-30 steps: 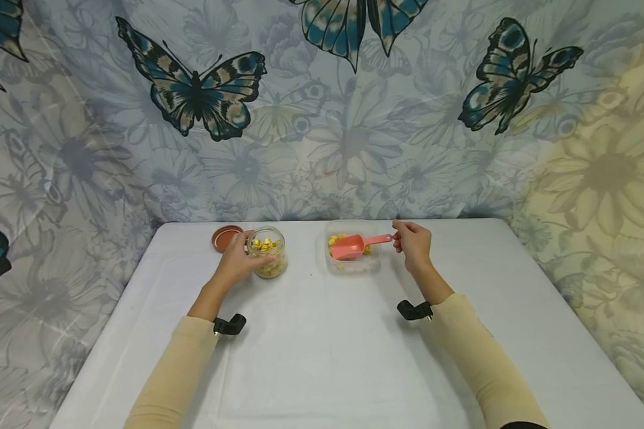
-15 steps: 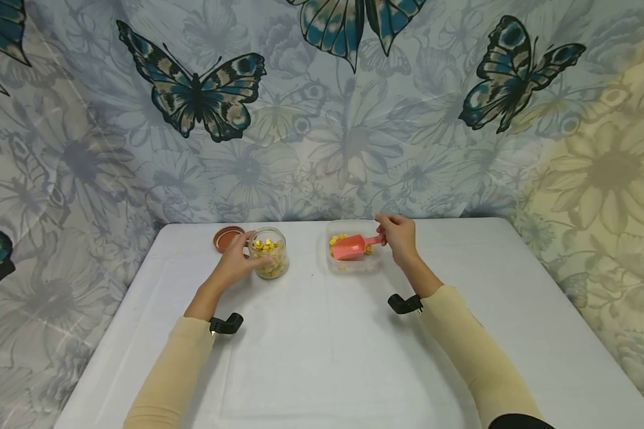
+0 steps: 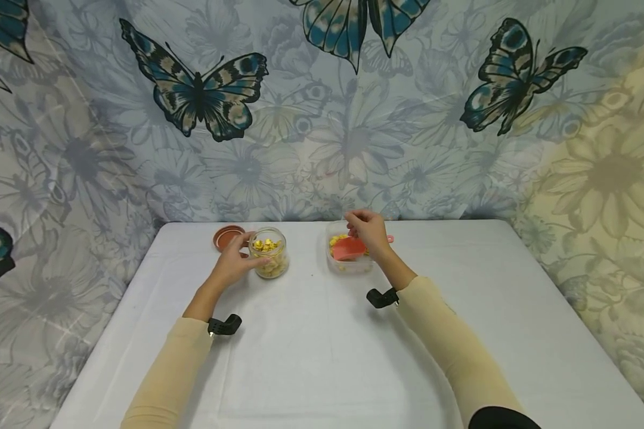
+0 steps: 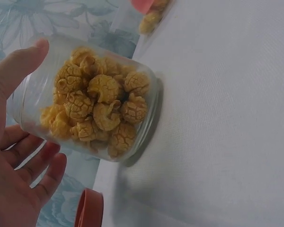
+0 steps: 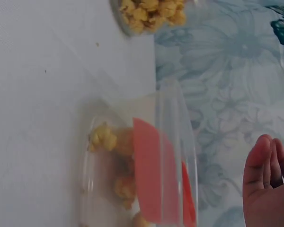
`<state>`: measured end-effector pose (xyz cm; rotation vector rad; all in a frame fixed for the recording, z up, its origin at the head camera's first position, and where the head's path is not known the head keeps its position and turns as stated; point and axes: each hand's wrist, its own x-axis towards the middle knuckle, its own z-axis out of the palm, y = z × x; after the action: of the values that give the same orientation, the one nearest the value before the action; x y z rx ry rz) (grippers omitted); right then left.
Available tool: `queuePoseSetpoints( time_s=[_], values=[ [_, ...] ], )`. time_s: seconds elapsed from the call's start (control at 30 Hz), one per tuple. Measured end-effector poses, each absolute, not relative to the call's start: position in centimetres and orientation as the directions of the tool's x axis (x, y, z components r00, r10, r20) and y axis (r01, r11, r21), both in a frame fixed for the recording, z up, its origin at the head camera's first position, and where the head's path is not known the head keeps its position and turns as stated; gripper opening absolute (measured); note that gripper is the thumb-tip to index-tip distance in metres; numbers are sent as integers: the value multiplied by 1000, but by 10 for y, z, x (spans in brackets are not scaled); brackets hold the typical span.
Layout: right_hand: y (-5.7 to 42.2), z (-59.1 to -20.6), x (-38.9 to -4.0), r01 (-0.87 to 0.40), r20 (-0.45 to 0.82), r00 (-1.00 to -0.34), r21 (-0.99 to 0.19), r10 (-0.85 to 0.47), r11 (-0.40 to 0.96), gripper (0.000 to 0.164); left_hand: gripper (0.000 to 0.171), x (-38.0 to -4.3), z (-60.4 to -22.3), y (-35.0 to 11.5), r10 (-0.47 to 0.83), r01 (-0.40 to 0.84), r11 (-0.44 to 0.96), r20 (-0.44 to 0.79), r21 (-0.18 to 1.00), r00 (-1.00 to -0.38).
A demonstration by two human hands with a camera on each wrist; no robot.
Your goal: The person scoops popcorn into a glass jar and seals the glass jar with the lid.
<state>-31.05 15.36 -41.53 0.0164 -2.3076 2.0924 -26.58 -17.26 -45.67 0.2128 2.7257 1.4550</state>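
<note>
My left hand (image 3: 233, 261) holds a glass jar (image 3: 271, 269) by its side, thumb near and fingers round the far side. Caramel popcorn (image 4: 102, 101) fills much of the jar, which stands upright on the table with its mouth uncovered. Over a clear plastic container (image 3: 350, 268) is my right hand (image 3: 371, 231), fingers loosely bent and nothing between them. A pink scoop (image 3: 346, 249) lies in that container on some popcorn (image 5: 103, 136), its handle end sticking out past the right rim. In the right wrist view the hand is apart from the scoop (image 5: 151, 170).
A reddish-brown lid (image 3: 228, 237) lies behind my left hand, near the back edge of the white-covered table (image 3: 311, 351). Close behind the table hangs a floral cloth (image 3: 354, 143) with butterflies. Small crumbs dot the tabletop between jar and container.
My right hand has let go of the scoop's handle and moved left over the container. The scoop stays in the container. My left hand and the jar have hardly moved.
</note>
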Motion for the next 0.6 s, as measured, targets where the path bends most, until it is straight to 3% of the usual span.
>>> queuePoseSetpoints(
  time_s=[0.37,0.6],
  values=[
    [106,-421,-319,-72,37,-981,-981,-192,178,32,87,-268,-452,-174,152,94,541,13,836,-988],
    [82,-419,-317,-114,16,-938,-958,-346,265,44,85,-269,-451,-175,189,101,514,3,852,-982]
  ],
)
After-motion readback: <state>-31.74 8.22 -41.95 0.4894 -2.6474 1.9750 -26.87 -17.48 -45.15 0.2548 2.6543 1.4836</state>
